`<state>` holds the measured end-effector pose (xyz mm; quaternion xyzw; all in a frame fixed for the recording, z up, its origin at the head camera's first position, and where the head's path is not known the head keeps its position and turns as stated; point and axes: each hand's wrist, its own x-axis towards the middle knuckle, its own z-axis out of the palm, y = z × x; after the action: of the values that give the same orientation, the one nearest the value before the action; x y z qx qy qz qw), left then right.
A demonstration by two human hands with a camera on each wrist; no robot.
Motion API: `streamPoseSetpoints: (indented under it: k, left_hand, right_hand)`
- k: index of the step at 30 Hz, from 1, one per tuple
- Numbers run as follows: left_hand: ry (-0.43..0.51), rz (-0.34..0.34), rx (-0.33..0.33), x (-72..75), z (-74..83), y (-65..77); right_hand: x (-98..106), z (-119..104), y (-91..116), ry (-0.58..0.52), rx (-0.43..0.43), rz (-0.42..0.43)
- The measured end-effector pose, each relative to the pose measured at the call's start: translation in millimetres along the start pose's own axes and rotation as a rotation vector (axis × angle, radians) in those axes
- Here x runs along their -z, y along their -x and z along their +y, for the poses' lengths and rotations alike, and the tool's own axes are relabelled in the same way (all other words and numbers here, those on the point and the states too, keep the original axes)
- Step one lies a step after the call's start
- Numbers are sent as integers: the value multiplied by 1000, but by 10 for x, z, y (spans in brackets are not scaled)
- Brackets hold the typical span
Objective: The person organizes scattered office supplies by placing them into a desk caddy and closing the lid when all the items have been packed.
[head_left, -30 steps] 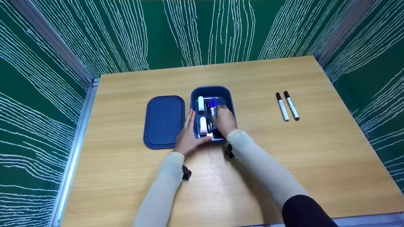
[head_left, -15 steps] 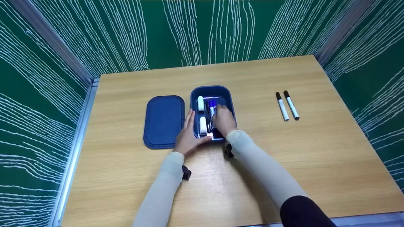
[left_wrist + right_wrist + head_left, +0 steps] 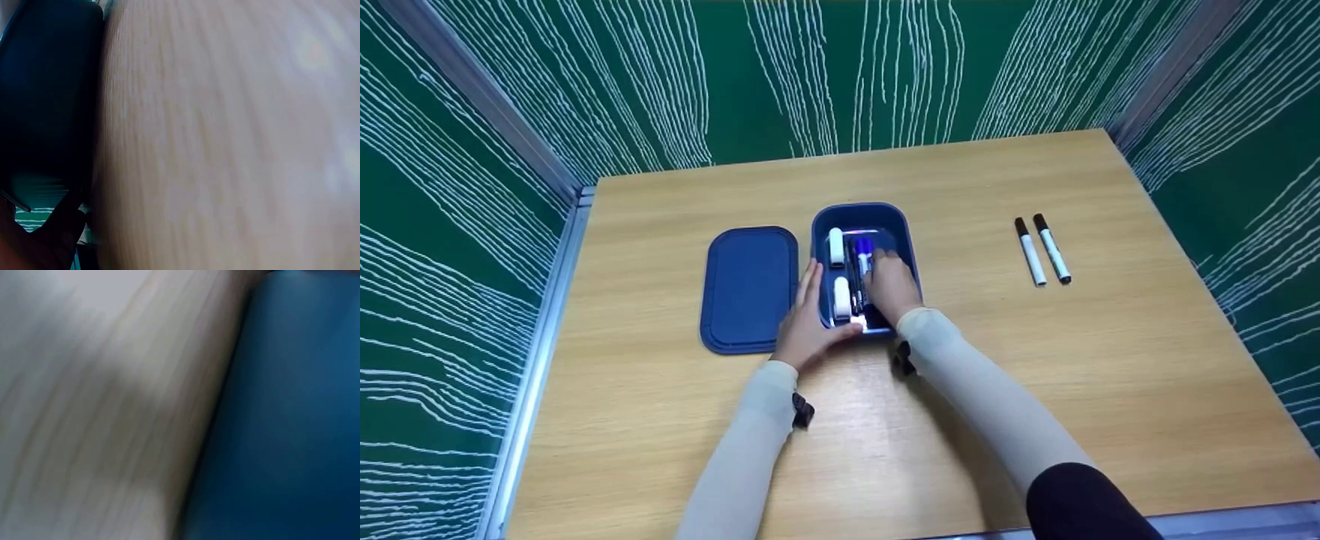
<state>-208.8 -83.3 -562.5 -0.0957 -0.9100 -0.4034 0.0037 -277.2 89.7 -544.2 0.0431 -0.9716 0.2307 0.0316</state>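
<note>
A dark blue rectangular box stands uncovered on the table. My left hand braces its near left corner, with straight fingers along the left wall and the thumb at the front rim. My right hand reaches inside, fingers bent down at a blue-capped marker and pinching its white barrel, part of which they hide. Left of that marker lie dark, slim pens and two small white oblong pieces, a far one and a near one. Both wrist views show mostly box wall and wood.
The blue lid lies flat just left of the box. Two black-capped white markers, one on the left and one on the right, lie side by side on the right of the wooden table. Green walls with white lines enclose it.
Almost nothing differs. The view has shifted very slightly, while both hands stay at the box in the same places.
</note>
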Motion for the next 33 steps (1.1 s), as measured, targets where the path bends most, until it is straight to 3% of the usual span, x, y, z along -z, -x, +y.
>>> streamPoseSetpoints:
  k: [12,20,27,33]
  left_hand:
    - [0,8,-21,-5,-14,-2]
    - [21,10,-13,-12,-7,-2]
    - [3,2,-2,-7,-12,-7]
    - [-11,-6,-4,2,-11,-11]
  right_hand:
    - [-23,-3,16,30,41,58]
    - [-4,14,5,18,123,142]
    - [139,22,-36,-99,203,248]
    - [383,219,-137,-215,177,337]
